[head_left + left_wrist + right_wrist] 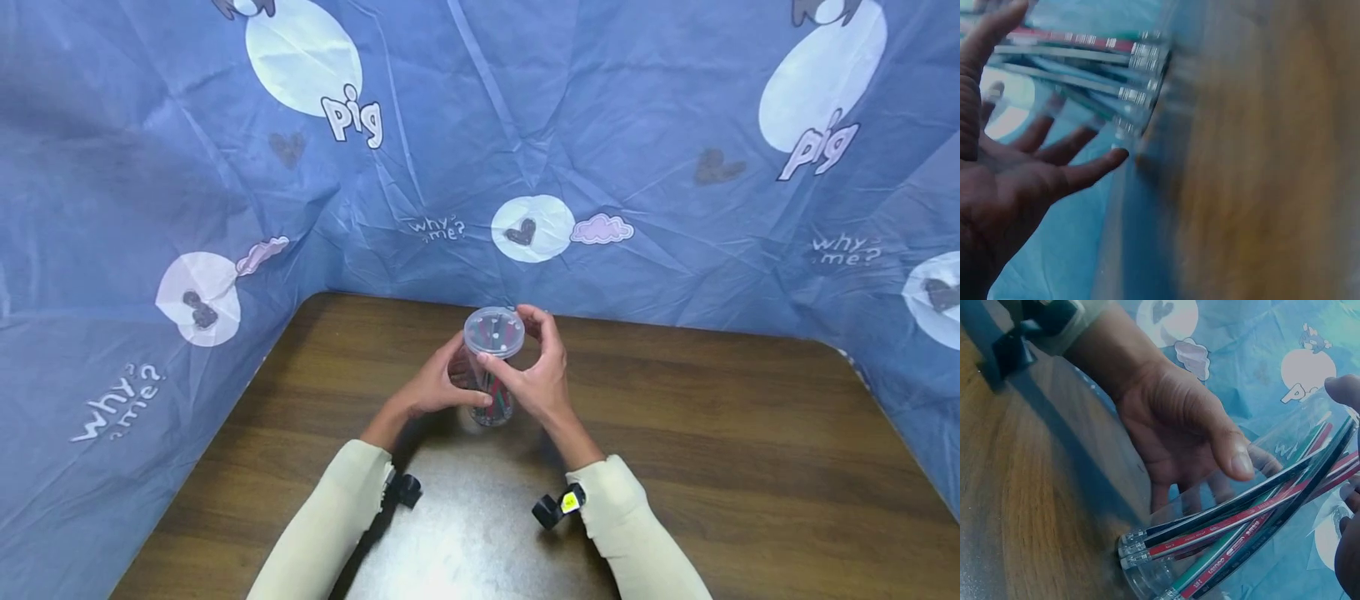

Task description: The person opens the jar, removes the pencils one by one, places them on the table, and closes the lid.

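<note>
A clear cylindrical jar (pixel 493 415) stands upright on the table, closed at the top by a round see-through lid (pixel 494 325). Inside lean several pencils (pixel 1219 540) in red, green and black, metal ferrules downward. My left hand (pixel 433 383) holds the jar's body from the left, thumb across the front and the other fingers behind. My right hand (pixel 542 375) grips the lid's rim, its thumb at the near edge and fingertips on the far right side. In the right wrist view, only parts of the right hand show at the right edge.
The brown wooden table (pixel 690 433) has a bright glare near its front. Behind it hangs a wrinkled blue cloth (pixel 645 100) with printed pictures and words. Black wrist cameras sit on the left cuff (pixel 367 467) and right cuff (pixel 607 492).
</note>
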A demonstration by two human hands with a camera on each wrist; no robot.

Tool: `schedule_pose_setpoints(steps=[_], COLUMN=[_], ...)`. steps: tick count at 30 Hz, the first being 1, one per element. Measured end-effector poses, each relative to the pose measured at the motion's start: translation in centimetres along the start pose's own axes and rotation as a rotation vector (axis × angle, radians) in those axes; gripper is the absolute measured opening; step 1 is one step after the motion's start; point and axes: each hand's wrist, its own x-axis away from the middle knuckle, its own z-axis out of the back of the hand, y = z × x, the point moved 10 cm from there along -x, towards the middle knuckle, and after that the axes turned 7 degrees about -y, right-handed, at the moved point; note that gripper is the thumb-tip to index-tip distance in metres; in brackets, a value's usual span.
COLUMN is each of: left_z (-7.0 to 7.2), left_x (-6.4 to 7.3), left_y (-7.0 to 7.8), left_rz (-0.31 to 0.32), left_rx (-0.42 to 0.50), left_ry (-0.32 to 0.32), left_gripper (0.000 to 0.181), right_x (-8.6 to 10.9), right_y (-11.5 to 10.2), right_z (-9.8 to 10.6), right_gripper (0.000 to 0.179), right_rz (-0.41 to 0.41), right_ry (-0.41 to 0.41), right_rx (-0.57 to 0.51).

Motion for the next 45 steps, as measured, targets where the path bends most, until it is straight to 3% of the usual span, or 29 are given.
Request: schedule_pose_setpoints(steps=[5,13,20,27,37,45], left_z=[0.0,0.0,0.1,-0.1,-0.1,-0.4], left_x=[-0.5,-0.6,-0.5,-0.6,-0.6,-0.8], left_y=[-0.4,-0.4,-0.5,-0.6,-0.5,0.8], left_rz=[0.002,0.015,0.025,0.013,0.023,-0.010], left_rx=[-0.004,0.007,-0.005,0.023,0.005,-0.018], left_ry=[-0.050,-0.027,-0.014,-0.017,-0.005,-0.010], left_gripper=[0.093,0.093,0.098,0.099,0.099,0.098], right_x=[0.3,0.8,1.5,1.7,1.6,0.4], right_y=[0.1,2.3,2.7,2.7,3.1,3.7], right_z=[0.0,0.1,-0.3,-0.6,-0.5,-0.3], right_gripper=[0.069,0.078,0.085,0.083,0.079,0.076], right_rz=[0.014,0.054,0.011,-0.030,0.001,0.012], right_ry=[0.010,0.122,0.241,0.293,0.219,0.068], right_rx=[-0.011,0.053,0.200,0.206,0.170,0.107])
